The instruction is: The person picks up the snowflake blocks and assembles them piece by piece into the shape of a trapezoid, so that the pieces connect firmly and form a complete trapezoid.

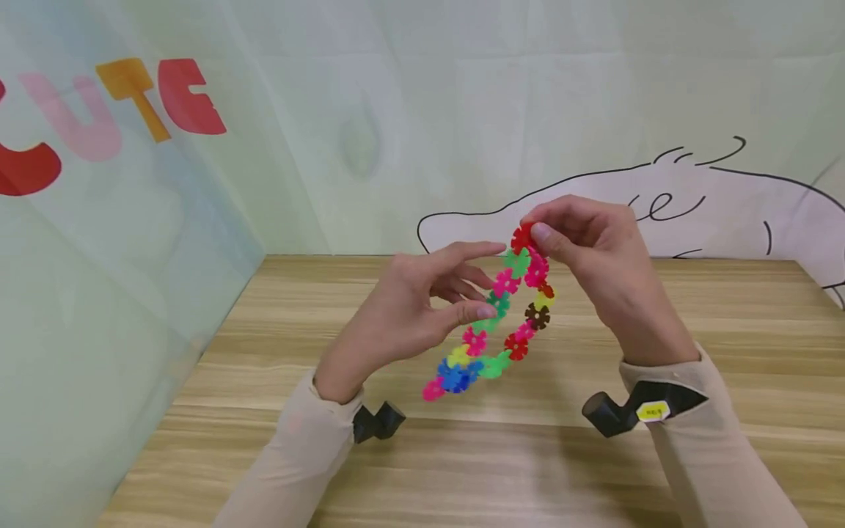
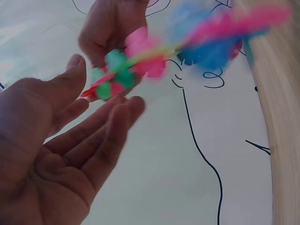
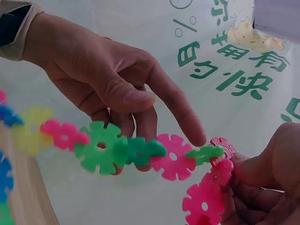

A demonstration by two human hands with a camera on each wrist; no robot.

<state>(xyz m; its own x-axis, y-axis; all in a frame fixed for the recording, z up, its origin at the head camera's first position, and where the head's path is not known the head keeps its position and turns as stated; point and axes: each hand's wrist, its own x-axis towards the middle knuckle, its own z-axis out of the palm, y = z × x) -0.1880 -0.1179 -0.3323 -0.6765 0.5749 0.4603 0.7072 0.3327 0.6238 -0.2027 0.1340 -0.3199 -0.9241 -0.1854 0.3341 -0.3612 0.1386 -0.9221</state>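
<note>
A loop of linked plastic snowflake discs (image 1: 517,346) in pink, green, yellow, blue, red and brown hangs above the table. My right hand (image 1: 604,257) pinches the red disc (image 1: 521,237) at its top between thumb and fingers. Beside the loop's left side is my left hand (image 1: 419,304), its fingers loosely spread. In the right wrist view, the left index finger (image 3: 176,101) reaches close to a light green disc (image 3: 205,154); whether it touches cannot be told. At the loop's lower end, blue discs (image 1: 454,375) cluster with a pink disc (image 1: 433,389) sticking out. The chain is blurred in the left wrist view.
Below the hands lies a wood-grain table (image 1: 515,455). A pale cloth backdrop (image 1: 396,110) with printed letters and line drawings stands behind it and along its left side. Each wrist wears a black camera mount (image 1: 379,423).
</note>
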